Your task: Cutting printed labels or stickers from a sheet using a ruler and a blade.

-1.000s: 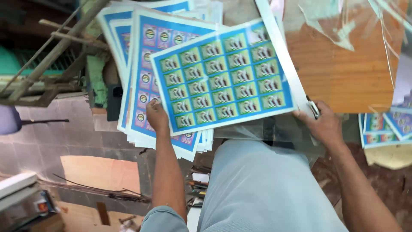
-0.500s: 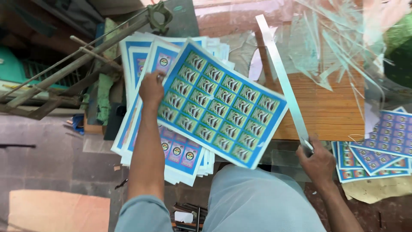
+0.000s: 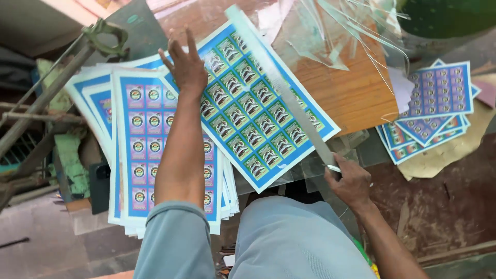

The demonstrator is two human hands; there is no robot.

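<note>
Sheet point(image 3: 253, 111), blue-bordered with a grid of printed labels, is laid tilted on the wooden board point(image 3: 351, 93), overlapping a stack point(image 3: 139, 150) of like sheets to its left. Left hand point(image 3: 184, 64) is pressed flat, fingers spread, on the sheet's upper left corner; nothing is gripped. Right hand point(image 3: 351, 181) is closed around the near end of a long blade point(image 3: 281, 88) laid across the sheet. Second pile point(image 3: 434, 103) is seen well right of the board.

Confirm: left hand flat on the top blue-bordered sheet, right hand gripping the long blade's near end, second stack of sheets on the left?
Not quite. In the head view the second stack lies on the right, beyond the right hand. Left hand on the top sheet and the blade grip are correct.
</note>
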